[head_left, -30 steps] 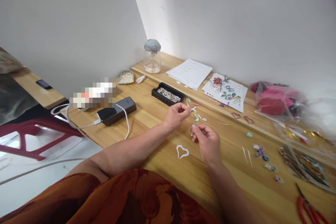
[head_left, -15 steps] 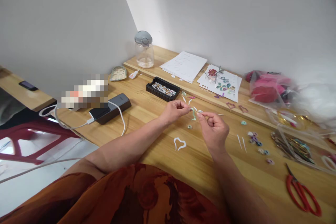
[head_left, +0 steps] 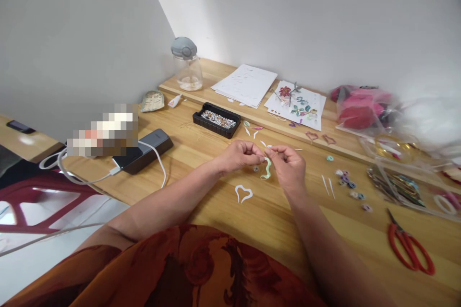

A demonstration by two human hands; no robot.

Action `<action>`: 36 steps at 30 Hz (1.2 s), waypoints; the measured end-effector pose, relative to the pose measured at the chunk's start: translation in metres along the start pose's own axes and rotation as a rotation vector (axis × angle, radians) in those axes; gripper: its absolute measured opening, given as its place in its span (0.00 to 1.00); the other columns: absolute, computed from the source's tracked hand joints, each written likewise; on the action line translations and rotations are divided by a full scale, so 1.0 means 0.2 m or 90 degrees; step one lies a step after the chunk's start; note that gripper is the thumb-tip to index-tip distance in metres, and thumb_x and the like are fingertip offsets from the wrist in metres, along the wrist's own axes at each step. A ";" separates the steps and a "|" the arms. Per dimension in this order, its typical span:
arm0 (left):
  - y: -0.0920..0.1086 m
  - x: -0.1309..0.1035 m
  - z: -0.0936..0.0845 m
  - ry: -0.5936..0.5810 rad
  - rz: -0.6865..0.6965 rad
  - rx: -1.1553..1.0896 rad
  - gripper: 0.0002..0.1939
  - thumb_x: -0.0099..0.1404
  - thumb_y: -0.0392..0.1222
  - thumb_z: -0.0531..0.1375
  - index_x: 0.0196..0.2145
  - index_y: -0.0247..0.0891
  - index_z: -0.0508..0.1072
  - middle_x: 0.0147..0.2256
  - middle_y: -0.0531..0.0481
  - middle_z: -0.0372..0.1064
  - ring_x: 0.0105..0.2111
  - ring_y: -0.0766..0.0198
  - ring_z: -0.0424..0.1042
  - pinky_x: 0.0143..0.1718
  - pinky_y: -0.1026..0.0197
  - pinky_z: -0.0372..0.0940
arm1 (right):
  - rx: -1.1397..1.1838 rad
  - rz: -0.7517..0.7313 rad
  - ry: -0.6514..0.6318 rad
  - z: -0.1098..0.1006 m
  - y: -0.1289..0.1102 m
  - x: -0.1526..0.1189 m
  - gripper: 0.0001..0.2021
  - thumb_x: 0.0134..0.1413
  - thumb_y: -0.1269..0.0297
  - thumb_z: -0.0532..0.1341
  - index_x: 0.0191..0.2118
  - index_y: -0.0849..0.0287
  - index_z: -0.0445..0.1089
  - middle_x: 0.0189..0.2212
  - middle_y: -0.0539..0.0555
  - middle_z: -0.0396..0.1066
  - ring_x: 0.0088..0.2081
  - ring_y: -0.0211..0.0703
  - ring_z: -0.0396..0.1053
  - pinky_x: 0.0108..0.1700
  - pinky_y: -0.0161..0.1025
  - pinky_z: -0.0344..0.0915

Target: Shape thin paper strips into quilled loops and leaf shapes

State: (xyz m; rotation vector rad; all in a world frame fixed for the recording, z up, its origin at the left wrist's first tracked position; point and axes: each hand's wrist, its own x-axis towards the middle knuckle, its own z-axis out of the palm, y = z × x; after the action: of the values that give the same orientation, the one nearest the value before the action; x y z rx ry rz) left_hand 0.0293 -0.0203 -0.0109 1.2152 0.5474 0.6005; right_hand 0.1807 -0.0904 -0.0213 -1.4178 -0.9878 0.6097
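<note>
Between my hands hangs a light green wavy strip (head_left: pixel 268 169), held at its top end above the wooden table. My left hand (head_left: pixel 242 156) pinches beside that end, fingertips closed at the strip. Close against it, my right hand (head_left: pixel 289 163) also has thumb and forefinger pressed together at the same spot. Just below lies a white heart-shaped outline (head_left: pixel 244 194), open at the bottom. A small spool (head_left: pixel 256 169) sits near my left fingertips. Behind my hands are small white leaf-shaped pieces (head_left: pixel 247 131).
A black bead tray (head_left: pixel 216 120) stands behind my hands. Red-handled scissors (head_left: pixel 410 248), several small spools (head_left: pixel 345 178) and two white strips (head_left: pixel 328 187) lie right. A power bank (head_left: pixel 148 151) with a cable is left. Papers (head_left: pixel 245 85) and a jar (head_left: pixel 188 69) stand behind.
My hands have come closer together, the right one moving left. The green strip now hangs lower and shows more fully. The whole view has shifted slightly.
</note>
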 end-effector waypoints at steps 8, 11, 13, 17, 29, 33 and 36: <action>0.01 0.02 -0.01 0.142 0.088 -0.087 0.17 0.48 0.47 0.71 0.27 0.32 0.72 0.27 0.52 0.71 0.24 0.74 0.62 0.28 0.67 0.57 | 0.206 0.215 -0.053 0.05 0.01 -0.02 0.16 0.36 0.54 0.73 0.27 0.59 0.71 0.17 0.44 0.62 0.16 0.28 0.51 0.17 0.30 0.49; -0.01 0.04 -0.02 0.195 0.122 -0.104 0.17 0.49 0.47 0.71 0.28 0.33 0.71 0.27 0.51 0.72 0.25 0.73 0.64 0.30 0.66 0.58 | 0.217 0.215 -0.065 0.06 0.00 -0.04 0.14 0.37 0.57 0.72 0.27 0.59 0.71 0.18 0.45 0.64 0.16 0.29 0.55 0.18 0.30 0.54; -0.01 0.05 -0.03 0.226 0.139 -0.104 0.17 0.49 0.47 0.70 0.28 0.33 0.71 0.26 0.52 0.71 0.26 0.72 0.65 0.30 0.66 0.58 | 0.216 0.208 -0.072 0.07 0.00 -0.06 0.13 0.38 0.57 0.72 0.27 0.59 0.71 0.19 0.46 0.66 0.17 0.30 0.58 0.20 0.31 0.57; -0.02 0.06 -0.04 0.268 0.161 -0.107 0.16 0.50 0.46 0.70 0.27 0.33 0.71 0.26 0.52 0.71 0.27 0.72 0.65 0.31 0.66 0.58 | 0.176 0.170 -0.088 0.09 0.01 -0.08 0.13 0.43 0.56 0.71 0.29 0.60 0.73 0.21 0.48 0.70 0.19 0.32 0.61 0.22 0.32 0.60; -0.01 0.05 -0.05 0.251 0.136 -0.006 0.15 0.49 0.46 0.70 0.26 0.33 0.70 0.27 0.51 0.72 0.27 0.71 0.68 0.32 0.65 0.61 | -0.072 -0.145 -0.036 0.06 -0.08 -0.12 0.05 0.53 0.63 0.66 0.32 0.58 0.74 0.22 0.47 0.65 0.24 0.34 0.58 0.27 0.34 0.57; -0.01 0.03 -0.03 0.126 0.043 0.042 0.14 0.48 0.43 0.71 0.26 0.32 0.72 0.25 0.52 0.71 0.24 0.72 0.65 0.28 0.66 0.58 | -0.130 -0.242 0.028 0.01 -0.09 -0.09 0.03 0.53 0.64 0.66 0.33 0.57 0.75 0.20 0.46 0.60 0.23 0.34 0.54 0.27 0.35 0.55; -0.01 0.02 -0.01 0.047 -0.006 0.045 0.15 0.47 0.42 0.72 0.26 0.31 0.72 0.24 0.50 0.72 0.24 0.71 0.66 0.28 0.66 0.58 | -0.117 -0.215 0.045 0.00 -0.09 -0.06 0.05 0.52 0.62 0.66 0.32 0.58 0.75 0.18 0.44 0.56 0.22 0.33 0.52 0.26 0.35 0.54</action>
State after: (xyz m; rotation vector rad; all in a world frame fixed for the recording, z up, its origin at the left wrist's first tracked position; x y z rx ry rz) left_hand 0.0304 -0.0166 -0.0143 1.2594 0.6412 0.6245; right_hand 0.1720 -0.1020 -0.0067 -1.3789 -1.2177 0.2225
